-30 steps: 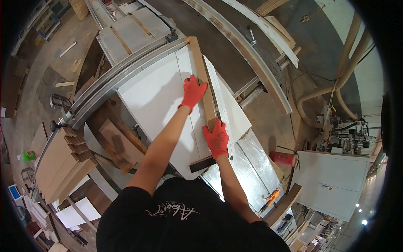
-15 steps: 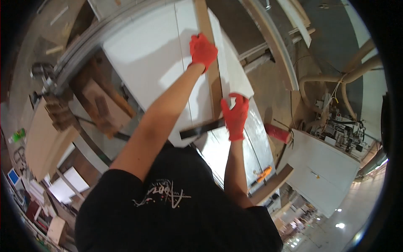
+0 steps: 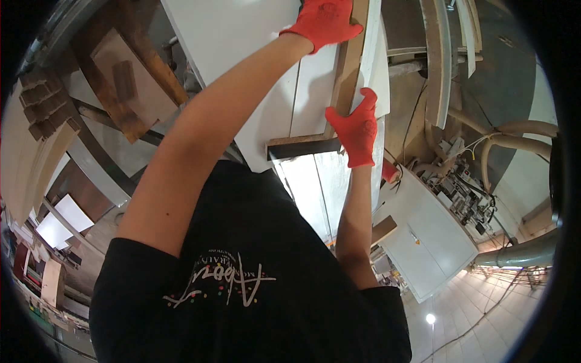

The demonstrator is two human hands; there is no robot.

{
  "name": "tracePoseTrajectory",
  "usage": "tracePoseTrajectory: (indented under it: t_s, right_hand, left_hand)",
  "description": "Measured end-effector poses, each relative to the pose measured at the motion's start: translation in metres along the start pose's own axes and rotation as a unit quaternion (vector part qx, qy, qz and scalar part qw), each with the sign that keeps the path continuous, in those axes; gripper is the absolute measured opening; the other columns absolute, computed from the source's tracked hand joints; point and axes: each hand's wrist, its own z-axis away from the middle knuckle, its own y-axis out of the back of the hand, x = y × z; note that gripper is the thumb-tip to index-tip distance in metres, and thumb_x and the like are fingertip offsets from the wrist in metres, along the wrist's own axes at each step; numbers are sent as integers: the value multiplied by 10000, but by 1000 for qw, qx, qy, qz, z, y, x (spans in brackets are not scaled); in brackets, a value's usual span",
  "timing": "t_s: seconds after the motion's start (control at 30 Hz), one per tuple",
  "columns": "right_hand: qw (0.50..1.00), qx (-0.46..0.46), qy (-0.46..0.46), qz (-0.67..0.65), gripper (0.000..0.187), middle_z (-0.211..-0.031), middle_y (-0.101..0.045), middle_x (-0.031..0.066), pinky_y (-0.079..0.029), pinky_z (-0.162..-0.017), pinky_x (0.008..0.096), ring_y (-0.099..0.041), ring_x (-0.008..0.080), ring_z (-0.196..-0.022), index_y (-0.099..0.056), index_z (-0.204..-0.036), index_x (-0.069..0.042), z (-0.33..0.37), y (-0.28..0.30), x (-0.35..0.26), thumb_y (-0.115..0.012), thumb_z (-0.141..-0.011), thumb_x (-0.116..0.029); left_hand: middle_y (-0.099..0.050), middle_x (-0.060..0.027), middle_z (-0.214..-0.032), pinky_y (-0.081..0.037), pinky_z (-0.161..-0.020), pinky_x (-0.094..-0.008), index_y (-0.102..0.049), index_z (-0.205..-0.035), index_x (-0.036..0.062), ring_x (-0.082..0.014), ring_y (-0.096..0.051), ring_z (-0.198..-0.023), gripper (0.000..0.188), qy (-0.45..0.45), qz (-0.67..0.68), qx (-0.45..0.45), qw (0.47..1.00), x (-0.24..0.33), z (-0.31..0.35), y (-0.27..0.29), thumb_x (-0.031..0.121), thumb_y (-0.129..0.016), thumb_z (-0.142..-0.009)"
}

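Observation:
My left hand (image 3: 325, 24), in a red glove, reaches far ahead over a white panel (image 3: 242, 36). Its thumb stretches to a long brown wooden strip (image 3: 347, 72); the top edge of the picture cuts off the other fingers, so their grip is hidden. Nearer to me is my right hand (image 3: 359, 133), also red-gloved and open, with thumb and forefinger spread beside the near end of that strip. I see nothing held in it. A short bar with a dark front face (image 3: 304, 148) lies crosswise at the panel's near edge, left of my right hand.
Shiny metal tabletop (image 3: 308, 187) shows between the bar and my body. Stacked wooden pieces (image 3: 45, 106) stand at the left. On the right are a white cabinet (image 3: 426, 233), a red cylinder (image 3: 390, 173), hoses (image 3: 526, 128) and machinery (image 3: 463, 175).
The view has shifted, so the scene sits higher and partly further right. My left hand now runs off the top edge, its thumb stretched out. My right hand has its fingers spread wider.

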Motion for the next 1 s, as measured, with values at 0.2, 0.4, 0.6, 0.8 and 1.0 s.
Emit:
tracePoseTrajectory:
  t_s: [0.2, 0.4, 0.6, 0.8, 1.0]
  right_hand:
    - [1000, -17, 22, -2, 766, -1248, -541, 180, -509, -914, 435, -584, 345, -1107, -445, -1298, -20, -2, 2, -1, -880, -739, -313]
    - [997, -68, 25, -21, 717, -1205, -553, 172, -501, -908, 410, -578, 312, -1062, -486, -1252, -33, -5, 16, 4, -915, -753, -316]
    - [996, -21, 92, 8, 551, -1180, -617, 139, -480, -930, 398, -575, 301, -1088, -585, -1199, -22, -24, 36, 5, -882, -803, -263]
    - [911, 368, 187, -19, 473, -1273, -555, 201, -399, -1015, 476, -507, 370, -1171, -537, -1294, 40, -48, 5, -46, -710, -943, -226]
    - [927, 316, 200, 22, 652, -1359, -466, 326, -400, -1041, 554, -461, 482, -1250, -473, -1354, 47, -65, -53, -20, -716, -918, -372]
  left_hand:
    - [-517, -185, -1302, -293, -1124, -571, -624, -1227, -33, -376, -420, -1321, 734, -27, 8, 41, 999, -13, -10, -7, 445, -770, -690]
    - [-509, -192, -1331, -193, -1206, -601, -618, -1266, -57, -396, -382, -1376, 779, -38, 36, 42, 998, -17, -7, -10, 451, -780, -698]
    - [-516, -189, -1331, -193, -1204, -607, -628, -1256, -50, -394, -385, -1372, 783, -48, 28, 9, 998, -18, -7, -3, 477, -790, -699]
    - [-516, -184, -1342, -201, -1196, -614, -637, -1248, -39, -386, -395, -1364, 768, -70, -16, 74, 995, -27, -1, -12, 494, -782, -714]
    - [-524, -194, -1357, -187, -1199, -625, -628, -1275, -41, -386, -376, -1398, 784, -56, 4, 20, 998, -20, -3, -5, 500, -768, -725]
